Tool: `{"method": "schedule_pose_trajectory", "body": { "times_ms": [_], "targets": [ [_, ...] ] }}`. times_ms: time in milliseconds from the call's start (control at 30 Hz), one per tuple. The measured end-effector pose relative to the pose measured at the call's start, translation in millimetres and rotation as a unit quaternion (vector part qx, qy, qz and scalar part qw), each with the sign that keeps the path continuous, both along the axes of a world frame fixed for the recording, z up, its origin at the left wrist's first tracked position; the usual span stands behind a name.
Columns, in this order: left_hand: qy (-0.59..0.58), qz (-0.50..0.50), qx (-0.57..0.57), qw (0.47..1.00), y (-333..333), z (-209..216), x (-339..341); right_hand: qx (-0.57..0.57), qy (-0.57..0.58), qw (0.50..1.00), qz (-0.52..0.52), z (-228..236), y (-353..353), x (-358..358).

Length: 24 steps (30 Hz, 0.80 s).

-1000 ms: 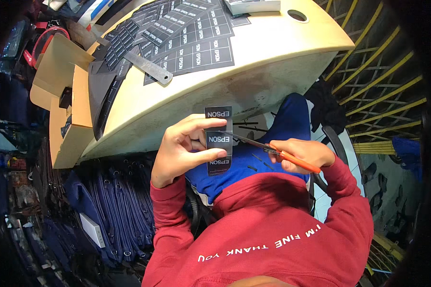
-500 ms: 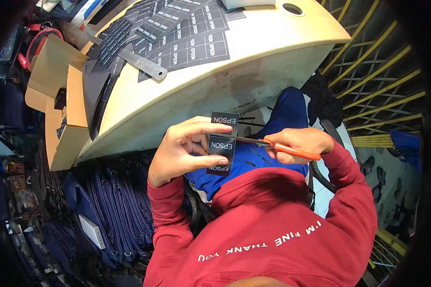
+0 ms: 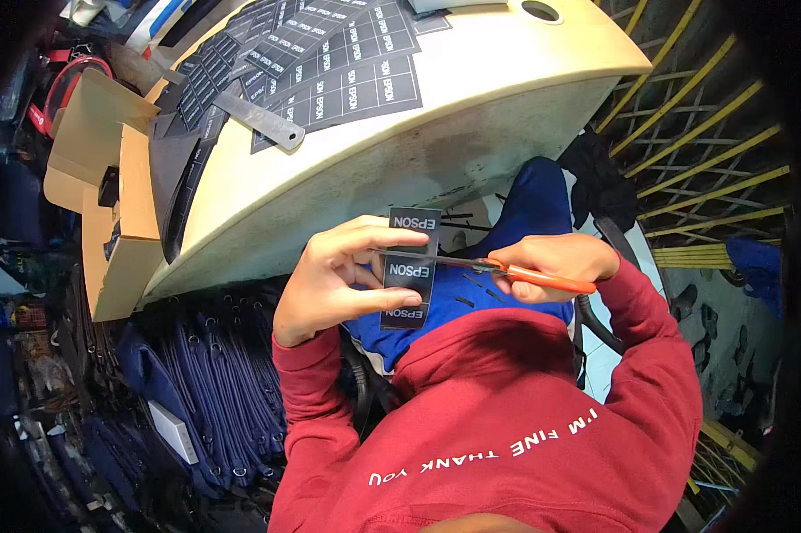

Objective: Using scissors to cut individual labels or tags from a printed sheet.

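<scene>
Black label strip point(image 3: 409, 270) partly beneath the left-hand fingers point(image 3: 391, 237)

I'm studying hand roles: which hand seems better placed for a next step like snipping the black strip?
Probably the right hand: it holds the orange-handled scissors, which reach the black strip. The left hand holds that strip.

I see the orange-handled metal scissors point(image 3: 492, 265) swing from a steeper slant to nearly crosswise as the person's right hand point(image 3: 553, 260) shifts forward; the narrow black strip with pale lettering point(image 3: 411, 270) now tilts, its far end leaning rightward.
</scene>
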<state>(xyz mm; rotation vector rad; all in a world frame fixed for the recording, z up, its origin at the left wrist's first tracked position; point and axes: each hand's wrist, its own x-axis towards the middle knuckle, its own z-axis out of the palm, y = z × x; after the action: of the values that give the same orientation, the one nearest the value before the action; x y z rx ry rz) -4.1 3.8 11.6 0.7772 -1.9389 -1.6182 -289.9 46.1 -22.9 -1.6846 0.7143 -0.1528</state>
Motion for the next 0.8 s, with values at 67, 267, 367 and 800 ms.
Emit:
{"method": "schedule_pose_trajectory", "body": {
  "times_ms": [67, 267, 367, 800],
  "targets": [
    [0.000, 0.003, -0.012, 1.000, 0.4, 0.2, -0.8, -0.003, -0.011, 1.000, -0.005, -1.2, 0.7, 0.5],
    [0.011, -0.003, -0.006, 1.000, -0.1, -2.1, -1.1, 0.005, 0.006, 1.000, 0.002, -1.4, 0.4, 0.3],
    [-0.001, -0.012, -0.011, 1.000, -2.1, -2.2, 0.2, -0.009, 0.007, 1.000, -0.002, -3.3, 1.0, 0.4],
    [-0.019, -0.016, -0.016, 1.000, -0.9, 0.8, 1.3, -0.013, -0.020, 1.000, 0.001, -7.4, 2.4, 1.3]
  ]
}}
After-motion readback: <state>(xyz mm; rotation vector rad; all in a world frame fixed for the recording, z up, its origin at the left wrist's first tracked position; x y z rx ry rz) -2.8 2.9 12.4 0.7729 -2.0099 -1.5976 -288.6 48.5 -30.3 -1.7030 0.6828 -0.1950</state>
